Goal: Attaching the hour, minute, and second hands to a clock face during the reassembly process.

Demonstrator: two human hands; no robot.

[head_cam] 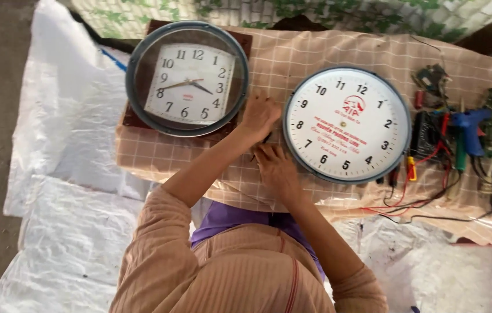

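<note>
Left hand (259, 115) and right hand (276, 168) meet on desk (292, 55) between two clocks, fingers pinched on small dark part (265, 139); identity unclear. Round white clock (347, 124) just right of hands; dark-rimmed clock (188, 78) to left. Blue glue gun (467, 130), wires at far right.

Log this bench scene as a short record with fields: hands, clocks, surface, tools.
left hand: closed on a small dark tool, between the clocks
right hand: by the tool's lower end, at the round white wall clock
second clock: square white dial in round dark frame, lies flat
surface: beige checked tablecloth
tools: blue glue gun, red and black wires
</note>
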